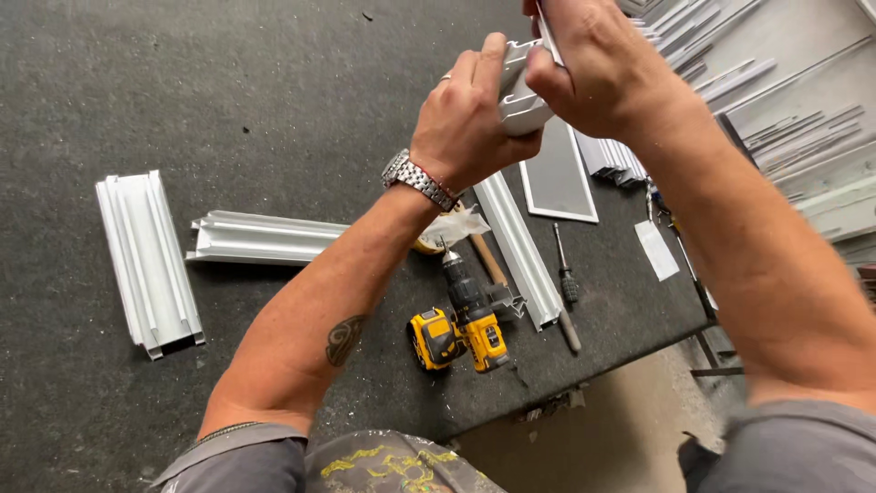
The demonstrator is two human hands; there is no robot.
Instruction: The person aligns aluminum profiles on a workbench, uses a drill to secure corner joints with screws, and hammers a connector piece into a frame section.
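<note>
Drill (465,319), screwdriver (565,269) and profiles (149,263) lie below both hands.

Dark felt bench (228,91), concrete floor (620,429)

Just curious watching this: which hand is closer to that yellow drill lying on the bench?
Left. The left hand is raised above the drill, gripping the aluminium piece; the right hand grips it further up and to the right.
</note>
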